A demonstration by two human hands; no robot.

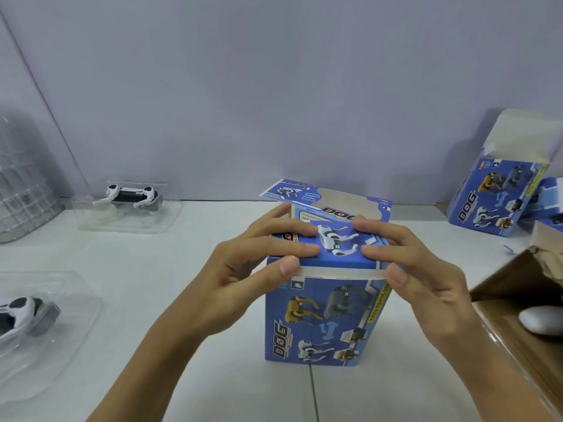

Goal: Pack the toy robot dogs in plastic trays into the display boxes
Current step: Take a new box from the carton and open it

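Observation:
A blue display box (323, 318) stands upright at the centre of the white table (170, 269). My left hand (256, 269) and my right hand (417, 269) both press its blue top flap (338, 248) down with straight fingers, thumbs at the flap's front edge. Another flap (289, 190) sticks up behind. A white and black toy robot dog (131, 196) lies in a clear plastic tray (91, 214) at the back left. A second dog (18, 312) in its tray (76, 315) sits at the near left. The box's inside is hidden.
An open blue display box (493, 202) leans at the back right, with another box's edge (551, 193) beside it. A brown carton (518, 300) holding a white object (542, 319) fills the right edge. Stacked clear trays (21, 190) stand far left. A wall runs behind.

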